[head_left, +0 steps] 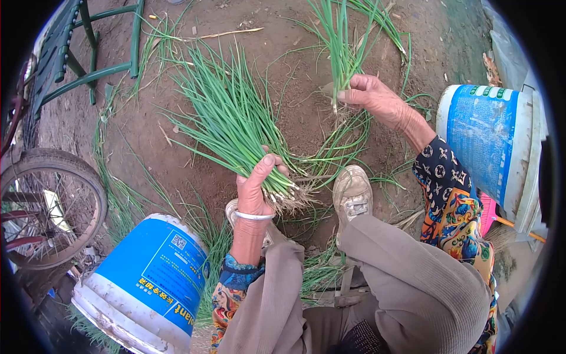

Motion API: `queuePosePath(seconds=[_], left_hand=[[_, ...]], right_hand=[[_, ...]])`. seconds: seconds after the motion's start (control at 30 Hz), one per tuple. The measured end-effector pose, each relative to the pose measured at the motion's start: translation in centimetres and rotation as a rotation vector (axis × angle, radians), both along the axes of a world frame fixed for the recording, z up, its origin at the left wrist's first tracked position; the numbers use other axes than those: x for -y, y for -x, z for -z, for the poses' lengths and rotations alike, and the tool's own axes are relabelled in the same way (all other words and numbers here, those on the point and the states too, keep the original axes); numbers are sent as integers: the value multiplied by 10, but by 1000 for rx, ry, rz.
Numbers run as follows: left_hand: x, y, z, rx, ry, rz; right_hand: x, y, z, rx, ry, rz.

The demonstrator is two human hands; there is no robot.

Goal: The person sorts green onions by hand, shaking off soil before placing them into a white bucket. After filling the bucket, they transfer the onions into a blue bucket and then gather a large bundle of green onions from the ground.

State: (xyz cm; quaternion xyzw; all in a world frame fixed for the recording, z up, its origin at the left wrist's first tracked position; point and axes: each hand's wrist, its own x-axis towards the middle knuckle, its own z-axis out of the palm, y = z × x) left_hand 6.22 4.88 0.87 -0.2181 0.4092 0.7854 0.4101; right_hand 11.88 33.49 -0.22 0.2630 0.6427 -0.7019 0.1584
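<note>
My left hand point(257, 183) is wrapped round a thick bunch of green onions point(227, 109), their white root ends toward my shoes and the green tops fanned out to the upper left. A white bangle circles that wrist. Off to the right, my right hand point(372, 100) pinches a smaller bunch of green onions point(340, 53) near its roots, leaves pointing up. Loose green onions point(339, 147) lie on the soil beneath and between the hands.
A blue and white bucket point(156, 265) stands at lower left, another bucket point(480, 135) at right. A bicycle wheel point(50, 206) and a green metal frame point(100, 74) are on the left. My shoes point(352, 197) rest on the dirt, with more green stalks point(383, 23) at the top.
</note>
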Motion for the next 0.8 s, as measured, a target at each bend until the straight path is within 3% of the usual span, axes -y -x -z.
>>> queuePosePath(seconds=[0.1, 0.4, 0.47, 0.57, 0.7, 0.8], left_hand=[[1, 0, 3, -25, 15, 19], [-16, 2, 1, -111, 95, 101], [-19, 0, 3, -102, 50, 86], [-25, -1, -7, -121, 24, 70], [-16, 0, -1, -137, 132, 62], [-14, 11, -11, -168, 35, -83]], right_hand=[[15, 2, -9, -1, 203, 21], [69, 3, -35, 32, 321, -210], [85, 1, -39, 48, 236, -289], [105, -4, -44, -124, -183, -501], [112, -3, -54, -98, -216, -556], [91, -10, -37, -233, -479, -527]])
